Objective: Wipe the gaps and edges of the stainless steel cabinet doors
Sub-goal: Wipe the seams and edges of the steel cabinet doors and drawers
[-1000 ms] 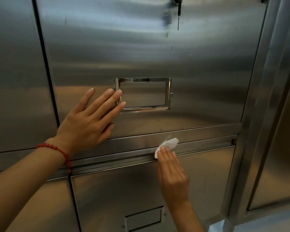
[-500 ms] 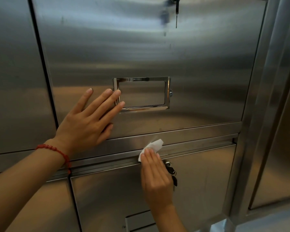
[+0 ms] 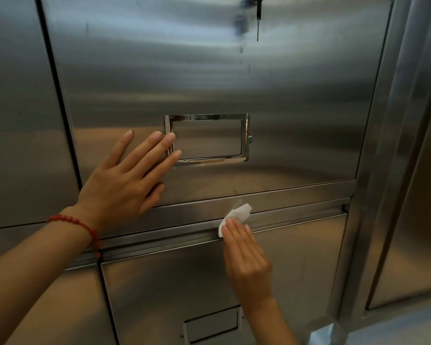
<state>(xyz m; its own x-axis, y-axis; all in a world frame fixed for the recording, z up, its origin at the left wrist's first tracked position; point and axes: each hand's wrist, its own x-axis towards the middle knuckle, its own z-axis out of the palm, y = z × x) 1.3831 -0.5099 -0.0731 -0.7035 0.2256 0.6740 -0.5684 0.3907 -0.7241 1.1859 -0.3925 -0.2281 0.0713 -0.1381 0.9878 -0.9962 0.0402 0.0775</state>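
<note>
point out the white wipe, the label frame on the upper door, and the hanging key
white wipe (image 3: pixel 239 212): head view, on its upper part showing above the fingertips.
label frame (image 3: pixel 205 117): head view, on its shiny top bar.
hanging key (image 3: pixel 258 13): head view, on the dark shaft at the top edge.

My right hand (image 3: pixel 246 257) covers most of the white wipe (image 3: pixel 237 215) and the gap beneath it. The key (image 3: pixel 258 18) above the label holder (image 3: pixel 205 140) is cut off by the top edge.

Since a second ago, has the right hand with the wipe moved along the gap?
Yes. The right hand and white wipe slid left under the label frame, then back right to about their start.
</note>
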